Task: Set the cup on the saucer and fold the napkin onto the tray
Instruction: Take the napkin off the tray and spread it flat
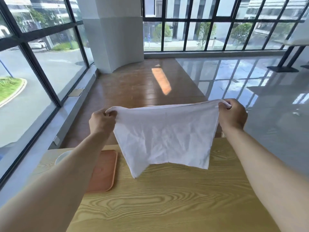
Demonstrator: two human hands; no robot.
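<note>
A white cloth napkin [164, 136] hangs spread in the air above the wooden table [167, 198]. My left hand [100, 122] pinches its upper left corner and my right hand [232, 114] pinches its upper right corner. The napkin's lower edge dangles just over the tabletop. An orange tray [104, 171] lies on the table to the left, partly hidden by my left forearm. A white round piece of crockery [61, 157], the saucer or the cup, peeks out beyond that forearm at the far left; I cannot tell which it is.
The table's far edge runs just behind the napkin. Beyond it are a brown tiled floor, a white pillar [115, 34] and tall windows on the left and back. Another table's dark base [282, 68] stands at the far right.
</note>
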